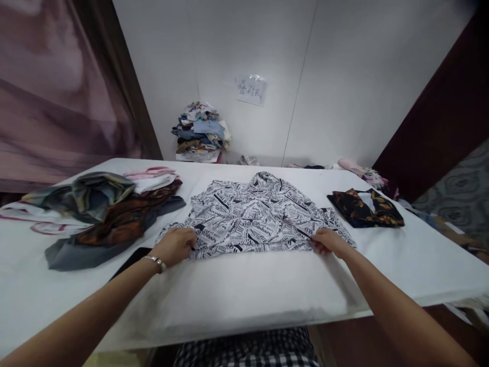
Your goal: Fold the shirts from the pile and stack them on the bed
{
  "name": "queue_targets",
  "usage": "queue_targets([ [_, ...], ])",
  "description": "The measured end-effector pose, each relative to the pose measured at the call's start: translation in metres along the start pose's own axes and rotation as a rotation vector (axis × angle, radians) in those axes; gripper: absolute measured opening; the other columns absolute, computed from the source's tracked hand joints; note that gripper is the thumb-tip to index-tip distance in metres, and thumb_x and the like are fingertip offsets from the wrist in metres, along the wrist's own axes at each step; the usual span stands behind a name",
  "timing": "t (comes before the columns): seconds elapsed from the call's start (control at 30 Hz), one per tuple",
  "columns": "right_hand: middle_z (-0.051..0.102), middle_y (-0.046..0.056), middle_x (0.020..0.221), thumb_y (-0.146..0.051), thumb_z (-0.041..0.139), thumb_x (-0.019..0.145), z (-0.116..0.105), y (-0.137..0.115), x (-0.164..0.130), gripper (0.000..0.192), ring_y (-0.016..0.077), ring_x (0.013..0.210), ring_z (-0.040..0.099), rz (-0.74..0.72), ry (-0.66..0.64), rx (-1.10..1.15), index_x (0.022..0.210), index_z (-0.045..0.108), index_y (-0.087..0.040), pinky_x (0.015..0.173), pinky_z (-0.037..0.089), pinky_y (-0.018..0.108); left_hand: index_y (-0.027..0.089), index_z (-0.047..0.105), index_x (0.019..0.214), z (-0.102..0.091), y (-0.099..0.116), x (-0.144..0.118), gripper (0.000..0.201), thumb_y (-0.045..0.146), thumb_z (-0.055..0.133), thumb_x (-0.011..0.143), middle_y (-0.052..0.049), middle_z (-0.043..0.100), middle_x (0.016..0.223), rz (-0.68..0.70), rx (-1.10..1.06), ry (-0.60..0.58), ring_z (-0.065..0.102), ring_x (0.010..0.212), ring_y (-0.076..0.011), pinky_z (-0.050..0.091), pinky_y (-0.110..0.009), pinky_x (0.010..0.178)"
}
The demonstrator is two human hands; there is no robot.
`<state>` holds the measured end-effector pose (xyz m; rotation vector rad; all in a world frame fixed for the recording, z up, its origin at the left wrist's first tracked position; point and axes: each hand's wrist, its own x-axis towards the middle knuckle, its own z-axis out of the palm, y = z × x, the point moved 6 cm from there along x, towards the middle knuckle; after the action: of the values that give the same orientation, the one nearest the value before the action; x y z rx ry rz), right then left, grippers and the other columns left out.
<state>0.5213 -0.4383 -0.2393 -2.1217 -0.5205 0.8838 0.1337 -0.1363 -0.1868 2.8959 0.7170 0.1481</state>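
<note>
A white shirt with black newspaper print [248, 219] lies spread on the white-covered table in front of me, its collar end towards the wall. My left hand [176, 245], with a bracelet at the wrist, has its fingers closed on the shirt's near left edge. At the near right edge my right hand [325, 241] pinches the same cloth. The fingertips of both hands are partly hidden by the fabric and the hands themselves.
Left on the table [248, 285] lies a heap of loose clothes [110, 209]. A dark patterned folded garment [367, 208] sits to the right. Behind the far edge rises a tall clothes stack [202, 127]. A paper sign [251, 89] hangs on the wall.
</note>
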Motion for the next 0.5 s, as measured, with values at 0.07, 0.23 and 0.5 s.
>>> queue_targets([
  [0.07,0.065,0.004,0.059,-0.024,0.062,0.077,-0.014,-0.013,-0.001,0.02,0.0138,0.048,0.057,-0.137,0.143,-0.302,0.059,0.056,-0.019,0.044,0.037,0.023,0.024,0.064,0.072,-0.008,-0.002,0.006,0.018,0.021,0.046,0.073,-0.001,0.069,0.077,-0.096,-0.036,-0.031,0.063,0.077,-0.019,0.044,-0.031,0.078],
  [0.23,0.07,0.004,0.077,-0.025,0.05,0.083,0.005,-0.08,-0.008,0.018,0.0189,0.072,0.062,-0.608,0.342,-0.566,0.08,0.067,-0.022,0.065,0.043,0.028,0.024,0.067,0.088,-0.018,0.013,0.043,0.034,0.044,0.04,0.085,-0.003,0.072,0.091,-0.148,-0.154,0.077,0.065,0.083,-0.0195,0.047,-0.028,0.074],
  [0.5,0.065,0.005,0.12,-0.019,0.051,0.086,0.137,-0.163,0.039,0.029,0.0213,0.111,0.056,-0.884,-0.009,-0.742,0.109,0.069,-0.023,0.092,0.042,0.031,0.02,0.065,0.114,0.024,0.042,0.084,0.035,0.028,0.05,0.084,-0.01,0.063,0.125,-0.029,0.038,0.092,0.054,0.119,-0.0259,0.039,-0.042,0.103],
])
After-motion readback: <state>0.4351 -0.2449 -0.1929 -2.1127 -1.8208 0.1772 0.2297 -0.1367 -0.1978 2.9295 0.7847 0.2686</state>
